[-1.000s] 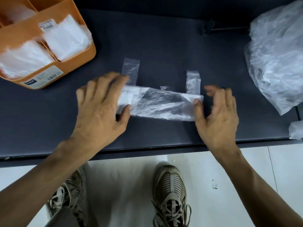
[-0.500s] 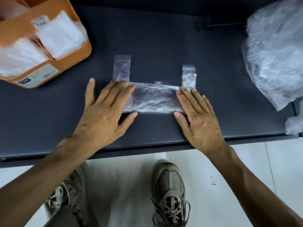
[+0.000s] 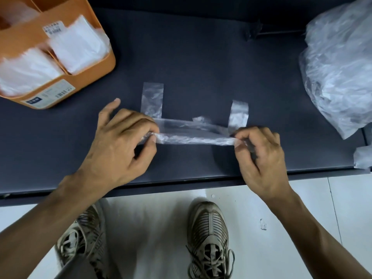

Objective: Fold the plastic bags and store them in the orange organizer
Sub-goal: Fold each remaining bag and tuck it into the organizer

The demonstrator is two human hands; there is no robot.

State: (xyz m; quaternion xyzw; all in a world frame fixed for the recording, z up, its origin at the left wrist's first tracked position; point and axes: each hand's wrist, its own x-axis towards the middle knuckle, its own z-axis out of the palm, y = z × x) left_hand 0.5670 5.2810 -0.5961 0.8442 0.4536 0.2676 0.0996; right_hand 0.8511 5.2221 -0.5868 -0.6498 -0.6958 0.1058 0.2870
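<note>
fingers [image 3: 155, 131] of the left hand [image 3: 118, 146] and right hand [image 3: 261, 154] are pinching the plastic bag [image 3: 193, 135] at its ends. it is looking light, limp and slippery, so gripping the folded corners seems best.

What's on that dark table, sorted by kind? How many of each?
Orange organizer: 1
Clear bag being folded, pinched at its ends by the left hand and right hand: 1
Heap of loose bags: 1
Stacks of folded bags in the organizer: at least 2
Total: at least 5
</note>
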